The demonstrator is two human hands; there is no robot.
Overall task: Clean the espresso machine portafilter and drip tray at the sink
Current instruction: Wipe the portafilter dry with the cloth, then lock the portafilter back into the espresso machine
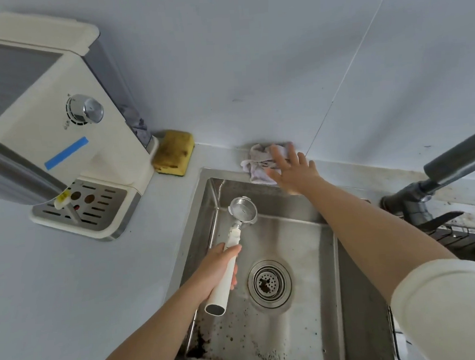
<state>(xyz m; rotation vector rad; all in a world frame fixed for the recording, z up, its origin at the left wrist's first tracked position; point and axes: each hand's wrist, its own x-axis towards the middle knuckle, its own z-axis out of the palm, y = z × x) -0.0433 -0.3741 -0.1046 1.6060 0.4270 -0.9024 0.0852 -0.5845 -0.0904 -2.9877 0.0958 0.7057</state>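
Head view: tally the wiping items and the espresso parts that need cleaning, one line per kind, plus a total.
Sponge: 1
Cloth: 1
Portafilter: 1
Drip tray: 1
Total: 4
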